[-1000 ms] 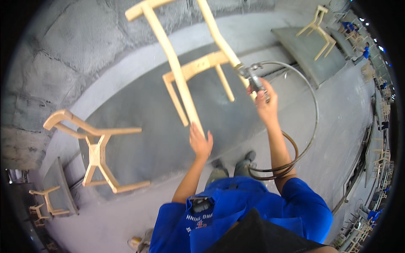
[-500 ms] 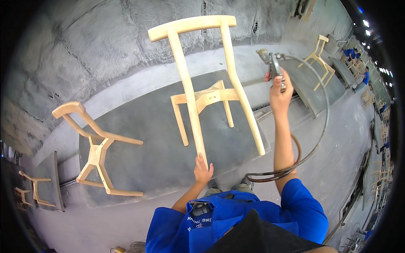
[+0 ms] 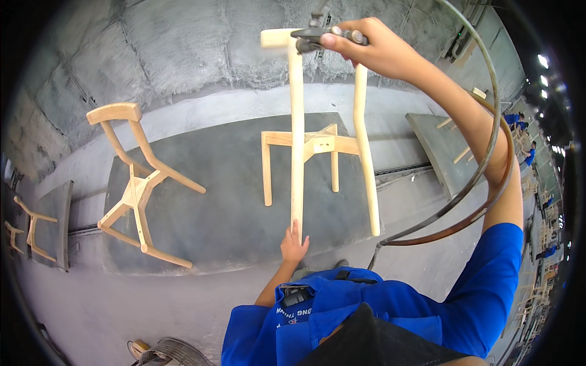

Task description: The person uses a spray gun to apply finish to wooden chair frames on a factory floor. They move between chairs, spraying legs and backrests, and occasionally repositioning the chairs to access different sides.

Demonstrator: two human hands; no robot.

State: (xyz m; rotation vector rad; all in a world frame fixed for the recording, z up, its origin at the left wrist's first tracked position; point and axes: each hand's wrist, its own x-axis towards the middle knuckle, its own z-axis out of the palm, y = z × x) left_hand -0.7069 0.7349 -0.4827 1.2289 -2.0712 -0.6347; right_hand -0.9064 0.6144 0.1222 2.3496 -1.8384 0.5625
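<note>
A bare wooden chair frame [image 3: 297, 134] without a seat stands upright on a dark grey board [image 3: 226, 195]. My left hand [image 3: 294, 247] grips the lower end of its near-left leg. Raised high, my right hand [image 3: 378, 49] is closed round a metal spray gun [image 3: 310, 38] in front of the chair's top rail. Gun and hand cover most of that rail; its left end shows. From the gun side a hose [image 3: 488, 67] loops down past my right arm. A second chair frame [image 3: 135, 190] of the same kind rests on the board's left part.
Behind the board rises a wall [image 3: 177, 49] coated in pale, rough residue. Another board [image 3: 436, 152] with a partly hidden chair frame lies to the right. More chair frames [image 3: 36, 226] stand far left. Distant people [image 3: 530, 154] in blue are at the far right.
My right hand has swung up and left with the spray gun, from beside the chair to its top rail. The chair has turned slightly; my left hand stays on its leg.
</note>
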